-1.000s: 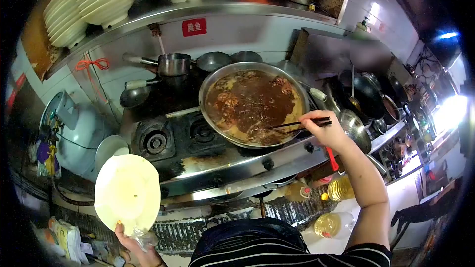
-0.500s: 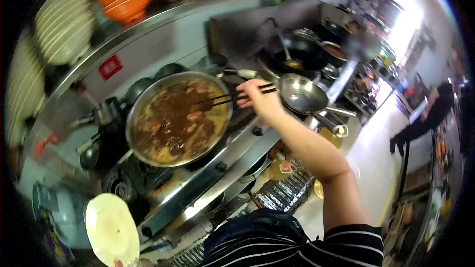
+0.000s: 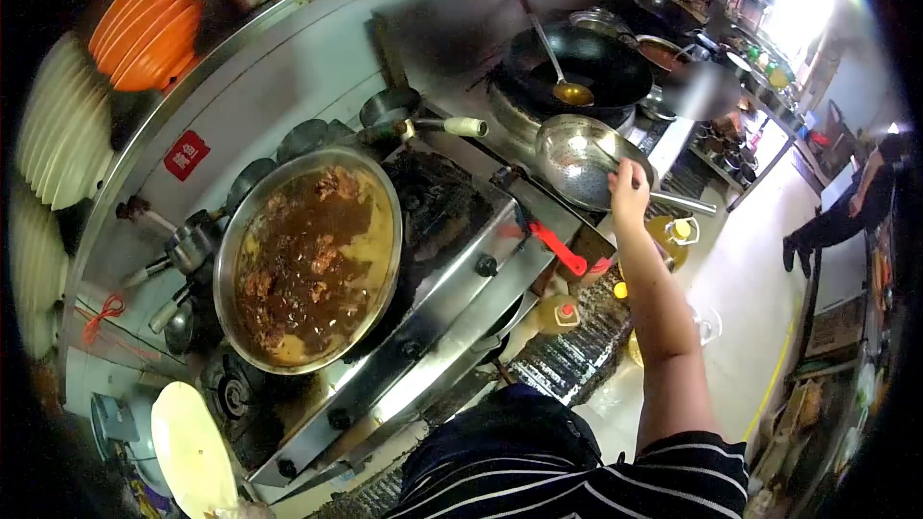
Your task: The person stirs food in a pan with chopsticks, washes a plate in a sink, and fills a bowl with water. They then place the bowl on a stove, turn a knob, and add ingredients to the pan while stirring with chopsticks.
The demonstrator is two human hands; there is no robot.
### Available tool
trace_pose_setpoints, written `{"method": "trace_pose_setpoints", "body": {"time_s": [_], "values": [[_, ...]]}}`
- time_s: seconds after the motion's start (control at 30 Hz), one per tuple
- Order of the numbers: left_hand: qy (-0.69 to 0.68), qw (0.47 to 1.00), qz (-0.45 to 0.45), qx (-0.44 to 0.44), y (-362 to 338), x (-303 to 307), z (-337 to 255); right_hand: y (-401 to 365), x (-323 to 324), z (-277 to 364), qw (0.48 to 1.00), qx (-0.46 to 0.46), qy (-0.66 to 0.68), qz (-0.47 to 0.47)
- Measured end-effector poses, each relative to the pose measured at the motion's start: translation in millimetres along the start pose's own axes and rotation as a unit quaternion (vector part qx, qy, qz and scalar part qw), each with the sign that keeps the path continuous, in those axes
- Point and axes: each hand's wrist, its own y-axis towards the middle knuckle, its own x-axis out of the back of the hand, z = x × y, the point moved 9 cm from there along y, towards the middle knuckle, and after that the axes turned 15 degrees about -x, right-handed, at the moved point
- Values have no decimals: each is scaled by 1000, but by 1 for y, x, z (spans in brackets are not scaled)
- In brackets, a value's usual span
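Low at the left, my left hand (image 3: 244,510) grips the edge of a pale yellow oval plate (image 3: 192,447); only a little of this hand shows. My right hand (image 3: 630,190) is closed at the near rim of a metal pan (image 3: 569,165). Thin dark chopsticks (image 3: 606,152) seem to stick out of its fingers over the pan, though they are hard to make out. Left of centre, a wide metal pan (image 3: 392,264) on the stove holds brown broth with chunks of meat (image 3: 322,255).
A black wok (image 3: 615,67) with a ladle (image 3: 573,93) in it stands beyond the pan. A red handle (image 3: 560,250) lies at the stove's front edge, with oil bottles (image 3: 558,314) below. Plates (image 3: 72,149) and orange bowls (image 3: 149,24) fill the shelf. Another person (image 3: 856,197) is at far right.
My right hand has moved right, from beside the broth pan to the smaller metal pan. The view has shifted, and the plate is still in my left hand.
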Motion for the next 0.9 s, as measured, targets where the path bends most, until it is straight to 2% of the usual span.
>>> {"method": "trace_pose_setpoints", "body": {"time_s": [0.03,0.07,0.1,0.17,0.2,0.23,0.27,0.3,0.33,0.37,0.4,0.43,0.47,0.5,0.53,0.57,0.6,0.63,0.7,0.77,0.8,0.87,0.9], "values": [[-71,996,40,42,1,-4,7,-8,-11,1,998,56,-30,-9],[-140,983,81,84,-3,-9,11,-15,-19,3,985,107,-136,-23],[-95,990,80,63,-4,-16,12,-28,-26,11,957,156,-240,-38],[-5,997,78,17,-10,-45,15,-35,-37,6,942,112,-315,-3],[357,916,109,-148,-11,-54,2,-34,-39,0,937,105,-332,12],[692,681,21,-238,-21,-62,-12,-32,-41,-4,931,99,-349,26],[546,812,-42,-205,-26,-79,0,-31,-39,-3,937,96,-335,19],[375,907,-102,-162,-31,-96,16,-30,-35,-2,942,92,-322,13],[188,962,-159,-115,-38,-99,31,-30,-32,3,948,110,-299,7],[122,983,-119,-73,-36,-92,37,-30,-29,5,942,162,-294,-9],[53,995,-77,-38,-31,-72,36,-29,-28,7,940,166,-299,0],[-17,999,-29,-7,-27,-54,34,-32,-33,14,914,226,-337,13],[-69,996,-51,-23,-22,-26,28,-24,-28,4,930,198,-308,-10],[-35,993,-96,-58,-25,-21,26,-25,-27,8,942,193,-275,2],[-3,986,-145,-87,-30,-25,26,-25,-28,8,937,235,-260,1],[29,974,-197,-110,-38,-22,23,-20,-28,2,952,179,-244,45],[-35,978,-179,-99,-39,-23,24,-21,-23,4,948,225,-225,15],[-63,979,-169,-89,-39,-9,21,-12,-20,-7,969,196,-152,2],[-106,980,-155,-61,-47,26,12,0,-21,-10,993,89,-61,55],[-61,991,-104,-58,-62,34,4,-13,-16,18,982,59,167,63],[-37,995,-78,-53,-69,27,2,-34,-17,35,972,-33,225,53],[110,943,-216,-227,-83,27,-8,-53,-34,46,921,-145,349,89],[104,932,-254,-237,-88,21,-10,-66,-46,49,890,-193,397,115]]}}
